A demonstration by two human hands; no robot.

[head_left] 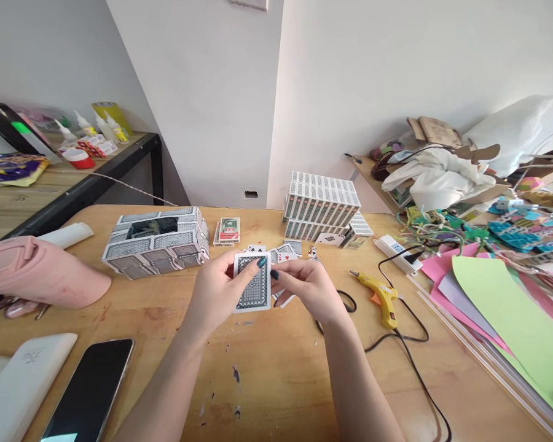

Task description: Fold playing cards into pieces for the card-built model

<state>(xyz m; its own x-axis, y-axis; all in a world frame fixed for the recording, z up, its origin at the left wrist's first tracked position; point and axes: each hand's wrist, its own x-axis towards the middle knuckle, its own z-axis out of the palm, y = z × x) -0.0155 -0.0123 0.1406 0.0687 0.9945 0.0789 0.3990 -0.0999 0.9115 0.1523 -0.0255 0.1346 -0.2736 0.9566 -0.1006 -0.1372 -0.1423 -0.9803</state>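
Observation:
My left hand grips a playing card with its patterned back facing me, the thumb lying across its upper part. Whether it is one card or a thin stack, I cannot tell. My right hand is closed in a pinch at the card's right edge. Part of another card shows beneath the right fingers; I cannot tell if it is held. Behind the hands lie loose cards, some face up. Farther back are a box covered in cards and stacked card packs.
A yellow glue gun with a black cord lies right, near a white power strip and coloured paper. At left are a pink tumbler, a phone and a white power bank. A small card pack lies behind.

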